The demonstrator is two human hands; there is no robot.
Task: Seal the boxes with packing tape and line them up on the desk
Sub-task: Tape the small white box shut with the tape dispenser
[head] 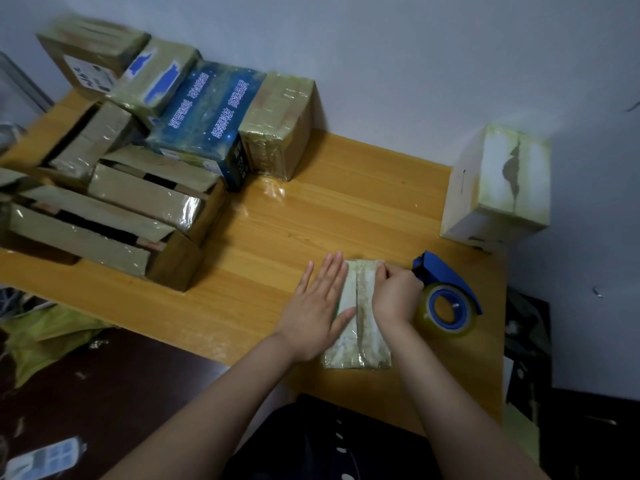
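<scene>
Small taped box (360, 344) near the table's (277, 237) front edge. Left grip (317, 306) lies flat, released, pressing its top; right grip (394, 296) curls at its far end (clenched or pinching, unclear). Uneven pressure could wrinkle the tape (358, 289).

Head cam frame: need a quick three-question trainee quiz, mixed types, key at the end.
1. True or false: the left hand lies flat on the small box.
2. The tape dispenser sits on which side of that box? A: left. B: right. C: on top.
3. Fill in: the white box stands at the desk's ____ right corner.
Key: 1 true; 2 B; 3 far.
</scene>
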